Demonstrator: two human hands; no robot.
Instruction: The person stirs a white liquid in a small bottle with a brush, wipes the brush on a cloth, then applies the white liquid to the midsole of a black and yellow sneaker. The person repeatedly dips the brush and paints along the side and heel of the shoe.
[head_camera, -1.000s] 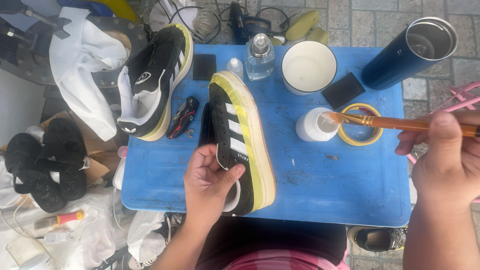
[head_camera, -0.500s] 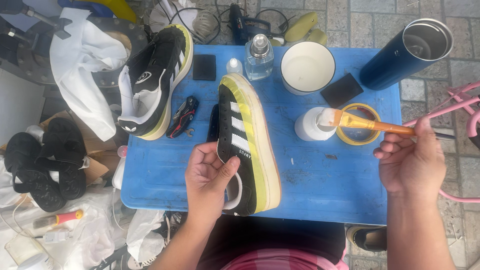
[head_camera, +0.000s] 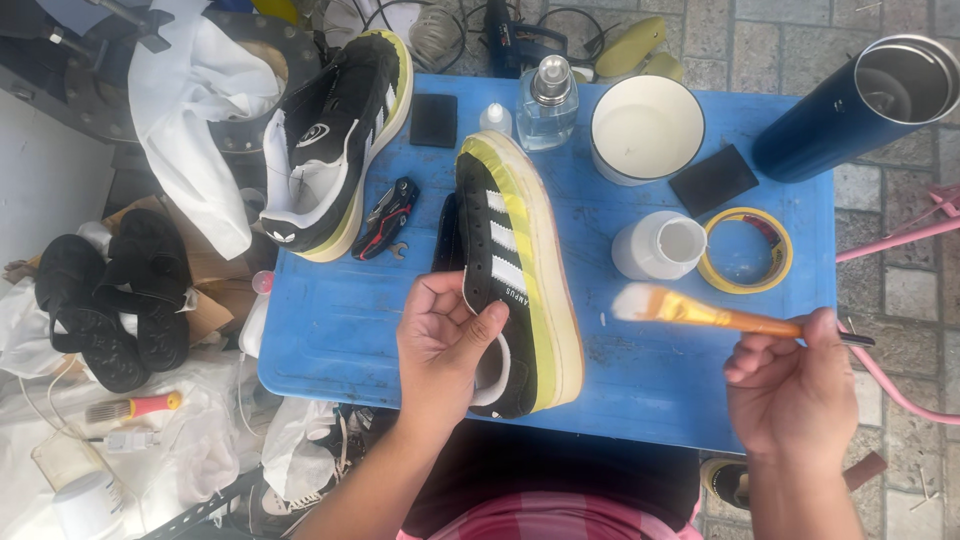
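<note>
Left hand (head_camera: 440, 345) clamped on heel of black taped sneaker (head_camera: 515, 270) tilted on blue tabletop (head_camera: 330, 320), right hand (head_camera: 795, 390) closed around orange-handled brush (head_camera: 700, 312), bristles just beside the sole

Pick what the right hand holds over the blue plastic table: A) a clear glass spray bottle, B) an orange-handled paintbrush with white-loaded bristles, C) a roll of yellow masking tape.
B: the right hand grips the orange-handled paintbrush, while the bottle and tape sit untouched on the table.
</note>
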